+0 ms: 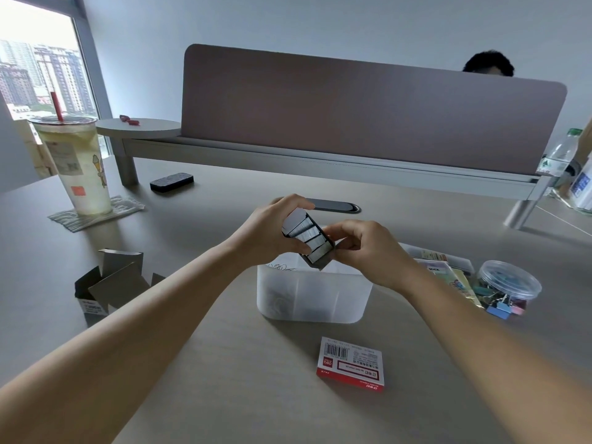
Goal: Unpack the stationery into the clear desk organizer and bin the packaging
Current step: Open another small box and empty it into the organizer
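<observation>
Head view: staple tray [308, 241] tilted above clear desk organizer [312, 298], gripped by left hand [269, 232], pinched at near end by right hand [368, 251]; staple strips likely dense, brittle, loose; best supported at tray sides.

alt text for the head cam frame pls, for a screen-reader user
Both hands, left hand and right hand, hold an open tray of staples tilted above the clear desk organizer on a desk. A red-and-white staple box lies nearer the camera; an opened cardboard box sits left, a tub of binder clips right.
</observation>
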The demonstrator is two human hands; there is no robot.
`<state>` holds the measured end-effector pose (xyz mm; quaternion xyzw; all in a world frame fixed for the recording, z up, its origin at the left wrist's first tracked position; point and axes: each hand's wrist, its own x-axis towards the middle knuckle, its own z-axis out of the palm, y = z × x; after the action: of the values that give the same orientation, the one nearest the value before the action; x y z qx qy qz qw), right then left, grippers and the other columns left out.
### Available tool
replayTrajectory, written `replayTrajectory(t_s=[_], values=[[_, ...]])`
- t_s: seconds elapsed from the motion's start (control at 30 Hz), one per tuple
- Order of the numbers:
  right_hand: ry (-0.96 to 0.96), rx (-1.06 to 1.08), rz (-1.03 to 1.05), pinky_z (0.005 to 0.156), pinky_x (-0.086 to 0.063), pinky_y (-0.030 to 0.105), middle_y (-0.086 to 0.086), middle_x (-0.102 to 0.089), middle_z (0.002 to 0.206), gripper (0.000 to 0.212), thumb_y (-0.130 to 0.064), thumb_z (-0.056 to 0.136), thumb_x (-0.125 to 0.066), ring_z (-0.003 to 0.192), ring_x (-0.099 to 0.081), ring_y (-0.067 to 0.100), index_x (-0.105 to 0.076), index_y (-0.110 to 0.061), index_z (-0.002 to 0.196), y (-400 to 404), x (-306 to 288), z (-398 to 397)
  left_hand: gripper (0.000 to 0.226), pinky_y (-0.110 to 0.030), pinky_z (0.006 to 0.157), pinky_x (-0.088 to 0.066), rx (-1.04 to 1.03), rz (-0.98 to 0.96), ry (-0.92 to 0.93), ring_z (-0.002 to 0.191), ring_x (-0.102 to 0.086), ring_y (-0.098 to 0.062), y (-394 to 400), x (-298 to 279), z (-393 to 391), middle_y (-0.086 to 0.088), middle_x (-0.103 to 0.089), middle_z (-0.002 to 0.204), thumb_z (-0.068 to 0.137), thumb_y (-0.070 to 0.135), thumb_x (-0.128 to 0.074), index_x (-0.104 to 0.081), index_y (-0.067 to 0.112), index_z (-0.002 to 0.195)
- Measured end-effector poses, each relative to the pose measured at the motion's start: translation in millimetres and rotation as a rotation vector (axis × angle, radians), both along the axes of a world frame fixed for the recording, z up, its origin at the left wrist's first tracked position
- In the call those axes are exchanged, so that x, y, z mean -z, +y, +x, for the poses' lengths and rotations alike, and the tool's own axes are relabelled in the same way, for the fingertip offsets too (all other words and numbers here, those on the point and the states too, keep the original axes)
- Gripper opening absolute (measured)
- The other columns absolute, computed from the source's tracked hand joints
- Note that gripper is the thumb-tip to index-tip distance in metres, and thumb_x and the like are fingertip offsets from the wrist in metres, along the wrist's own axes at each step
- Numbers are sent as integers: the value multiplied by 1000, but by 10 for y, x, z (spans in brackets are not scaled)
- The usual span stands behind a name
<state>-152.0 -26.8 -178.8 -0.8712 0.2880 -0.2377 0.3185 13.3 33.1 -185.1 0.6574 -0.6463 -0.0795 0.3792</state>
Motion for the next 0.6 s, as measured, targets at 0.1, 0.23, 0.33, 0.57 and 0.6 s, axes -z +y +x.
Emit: replayTrajectory(t_s=[0.1, 0.23, 0.33, 0.57, 0.6], values=[[-22, 15, 2, 86, -52, 39, 2, -65, 96, 27, -7, 82, -57, 86, -63, 19, -63, -13, 107, 4, 1, 8, 61, -19, 73, -32, 4, 3, 5, 98, -42, -11, -5, -1, -12, -3, -52, 125, 68, 9, -75, -48, 16, 123], [-51, 61, 7, 82, -49, 32, 2, -64, 93, 24, -6, 82, -58, 83, -59, 15, -63, -10, 105, -19, 27, 30, 61, -20, 77, -38, 22, 32, 90, 98, -46, -14, 5, -4, -21, -1, -52, 117, 67, 7, -75, -49, 15, 122], [-52, 84, 14, 81, -49, 32, 4, -64, 90, 21, -5, 81, -58, 82, -58, 16, -64, -9, 100, -39, 41, 35, 55, -18, 75, -43, 37, 48, 131, 96, -48, -14, 20, -17, -19, 4, -50, 108, 72, 5, -71, -51, 16, 122], [-25, 70, 10, 75, -49, 28, 2, -64, 92, 26, -1, 79, -57, 78, -59, 16, -63, -9, 102, -9, 10, 6, 51, -31, 89, -47, 54, 36, 186, 98, -53, -20, 40, -27, 23, 3, -54, 105, 73, -2, -68, -54, 16, 119], [-17, 66, 10, 74, -49, 29, 1, -64, 92, 28, 2, 78, -56, 77, -59, 15, -62, -9, 104, -3, 8, 2, 52, -29, 88, -47, 49, 27, 179, 99, -53, -19, 34, -28, 16, 4, -53, 107, 73, -1, -69, -54, 16, 119]])
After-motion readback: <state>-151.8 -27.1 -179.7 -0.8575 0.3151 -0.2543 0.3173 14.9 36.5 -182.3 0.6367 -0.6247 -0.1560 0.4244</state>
